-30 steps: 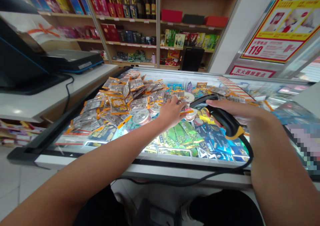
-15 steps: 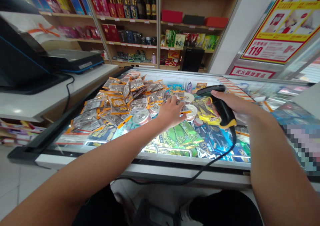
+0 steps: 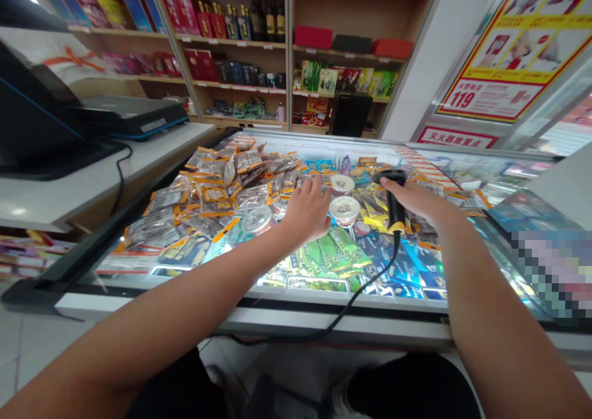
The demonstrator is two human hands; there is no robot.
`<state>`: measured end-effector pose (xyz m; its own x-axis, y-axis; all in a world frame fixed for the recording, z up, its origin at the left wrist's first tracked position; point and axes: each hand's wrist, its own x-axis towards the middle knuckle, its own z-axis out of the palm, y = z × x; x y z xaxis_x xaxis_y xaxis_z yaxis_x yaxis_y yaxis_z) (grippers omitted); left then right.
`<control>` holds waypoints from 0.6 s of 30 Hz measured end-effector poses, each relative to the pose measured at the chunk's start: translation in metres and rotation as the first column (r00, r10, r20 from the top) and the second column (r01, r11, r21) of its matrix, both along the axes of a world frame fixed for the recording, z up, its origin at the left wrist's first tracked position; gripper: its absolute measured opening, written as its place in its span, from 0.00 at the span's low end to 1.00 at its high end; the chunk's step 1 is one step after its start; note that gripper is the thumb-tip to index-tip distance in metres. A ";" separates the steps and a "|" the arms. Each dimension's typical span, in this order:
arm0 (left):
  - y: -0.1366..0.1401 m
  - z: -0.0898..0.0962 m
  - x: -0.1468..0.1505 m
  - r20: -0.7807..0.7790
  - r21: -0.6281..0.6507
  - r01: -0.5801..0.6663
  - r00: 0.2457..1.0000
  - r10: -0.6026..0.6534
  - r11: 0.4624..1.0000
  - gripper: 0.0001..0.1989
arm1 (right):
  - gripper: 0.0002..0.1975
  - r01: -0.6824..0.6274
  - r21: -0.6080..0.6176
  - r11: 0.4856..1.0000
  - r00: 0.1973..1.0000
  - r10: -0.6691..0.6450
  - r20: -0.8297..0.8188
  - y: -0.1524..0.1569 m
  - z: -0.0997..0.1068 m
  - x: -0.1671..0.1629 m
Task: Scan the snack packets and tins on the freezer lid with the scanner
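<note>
My left hand (image 3: 308, 210) lies at the right end of a heap of clear, orange-edged snack packets (image 3: 213, 190). Its fingers are curled over a small snack packet (image 3: 326, 181), mostly hidden beneath them. My right hand (image 3: 409, 198) grips a black and yellow barcode scanner (image 3: 396, 209), whose head points left above yellow snack bags (image 3: 374, 202). From the handle a black cable (image 3: 358, 292) loops down past the front edge. Round white-lidded tubs (image 3: 345, 208) stand between the hands, under or on the glass; I cannot tell which.
The packets rest on a glass-topped chest freezer (image 3: 259, 317). Green bags (image 3: 330, 252) and blue bags (image 3: 388, 265) show near its front. At left, a counter (image 3: 152, 153) bears a weighing scale (image 3: 132, 113). Shelves (image 3: 231, 86) of bottles and boxes stand behind.
My left hand has drawn the packet left, off the tubs and against the heap. My right hand has turned the scanner more upright. The view has shifted slightly.
</note>
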<state>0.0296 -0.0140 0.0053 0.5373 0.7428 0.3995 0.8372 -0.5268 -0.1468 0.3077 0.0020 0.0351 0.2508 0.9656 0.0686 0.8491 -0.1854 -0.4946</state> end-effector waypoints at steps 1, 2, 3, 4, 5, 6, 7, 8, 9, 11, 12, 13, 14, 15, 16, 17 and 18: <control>-0.002 0.001 0.001 0.003 0.011 0.022 1.000 -0.022 1.000 0.21 | 0.37 0.002 -0.048 0.999 1.000 -0.002 -0.003 -0.002 0.001 -0.004; -0.004 0.002 0.003 0.003 0.015 0.052 0.999 -0.052 0.999 0.21 | 0.36 -0.003 -0.085 0.996 1.000 0.001 -0.020 -0.003 0.002 -0.008; -0.006 0.002 0.004 0.000 0.012 0.091 0.996 -0.091 0.996 0.21 | 0.35 -0.014 -0.102 0.995 0.999 0.009 -0.052 -0.005 0.004 -0.011; -0.008 0.002 0.006 -0.006 0.002 0.139 0.990 -0.139 0.990 0.21 | 0.33 -0.033 -0.095 0.995 0.995 0.024 -0.098 -0.008 0.006 -0.014; -0.010 0.002 0.007 -0.015 -0.012 0.193 0.981 -0.193 0.981 0.20 | 0.31 -0.056 -0.074 0.996 0.986 0.043 -0.162 -0.010 0.008 -0.017; -0.011 0.001 0.009 -0.026 -0.031 0.251 0.967 -0.252 0.968 0.21 | 0.29 -0.081 -0.048 0.996 0.967 0.067 -0.247 -0.013 0.010 -0.021; -0.013 -0.001 0.010 -0.037 -0.051 0.310 0.949 -0.312 0.949 0.22 | 0.27 -0.111 -0.027 0.993 0.931 0.094 -0.354 -0.015 0.012 -0.024; -0.014 -0.003 0.011 -0.044 -0.072 0.362 0.930 -0.366 0.929 0.24 | 0.25 -0.147 -0.014 0.989 0.873 0.123 -0.472 -0.018 0.015 -0.028; -0.015 -0.005 0.011 -0.047 -0.094 0.407 0.910 -0.412 0.909 0.26 | 0.24 -0.182 -0.009 0.983 0.795 0.142 -0.589 -0.021 0.018 -0.032; -0.017 -0.009 0.012 -0.044 -0.140 0.469 0.877 -0.479 0.872 0.27 | 0.21 -0.224 -0.015 0.975 0.636 0.134 -0.760 -0.025 0.023 -0.039; -0.017 -0.010 0.012 -0.042 -0.161 0.486 0.866 -0.498 0.859 0.27 | 0.20 -0.225 -0.023 0.974 0.583 0.116 -0.804 -0.026 0.025 -0.041; -0.016 -0.011 0.012 -0.042 -0.179 0.491 0.862 -0.506 0.852 0.26 | 0.19 -0.210 -0.031 0.977 0.560 0.095 -0.823 -0.027 0.028 -0.043; -0.015 -0.012 0.011 -0.045 -0.193 0.490 0.861 -0.506 0.850 0.25 | 0.18 -0.183 -0.035 0.982 0.565 0.076 -0.822 -0.028 0.030 -0.044; -0.014 -0.012 0.011 -0.048 -0.197 0.481 0.865 -0.499 0.854 0.25 | 0.17 -0.156 -0.033 0.987 0.585 0.065 -0.808 -0.028 0.031 -0.044; -0.013 -0.011 0.010 -0.053 -0.190 0.466 0.874 -0.483 0.864 0.25 | 0.17 -0.140 -0.036 0.989 0.612 0.059 -0.788 -0.029 0.032 -0.044; -0.011 -0.010 0.009 -0.059 -0.172 0.447 0.885 -0.462 0.878 0.26 | 0.18 -0.143 -0.047 0.989 0.640 0.056 -0.767 -0.030 0.033 -0.042; -0.011 -0.009 0.009 -0.067 -0.146 0.429 0.895 -0.442 0.891 0.26 | 0.19 -0.156 -0.066 0.986 0.663 0.055 -0.747 -0.030 0.033 -0.041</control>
<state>0.0383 -0.0248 -0.0041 0.8491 0.4654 0.2500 0.5047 -0.8544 -0.1237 0.2666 -0.0285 0.0681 0.0658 0.9765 -0.2054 0.2294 -0.2152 -0.9493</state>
